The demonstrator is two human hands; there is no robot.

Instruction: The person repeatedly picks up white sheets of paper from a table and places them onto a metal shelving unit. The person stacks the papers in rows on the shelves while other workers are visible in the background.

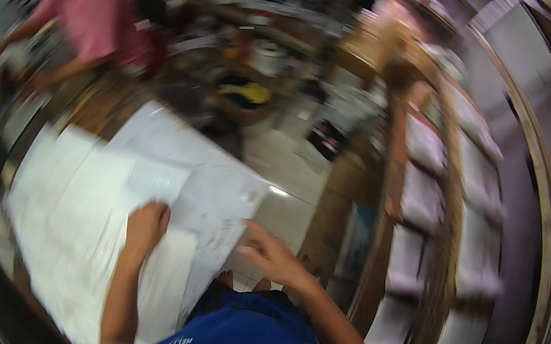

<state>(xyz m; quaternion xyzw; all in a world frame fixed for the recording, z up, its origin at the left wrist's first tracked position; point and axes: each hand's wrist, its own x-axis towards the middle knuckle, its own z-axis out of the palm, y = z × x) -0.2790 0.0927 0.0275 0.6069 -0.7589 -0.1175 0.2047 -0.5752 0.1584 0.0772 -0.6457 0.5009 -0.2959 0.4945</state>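
My left hand [147, 225] is curled closed above the white sheets [82, 204] spread on the table. Just beyond its knuckles lies a small sheet with faint print [156, 179]; whether the fingers pinch anything is hidden. My right hand [270, 254] hovers by the right edge of a large white board [221, 185] with dark marks on it. Its fingers are loosely apart, somewhat blurred, and nothing shows in them. A separate stack of white paper [169, 275] sits by my left forearm, partly over the board.
To the right, long wooden racks [445, 276] hold several white stacks [420, 197]. At the far left a person in a pink shirt [94, 7] works with both hands. Cardboard boxes [367, 52] and a plastic bag [350, 104] stand beyond the tiled floor [285, 203].
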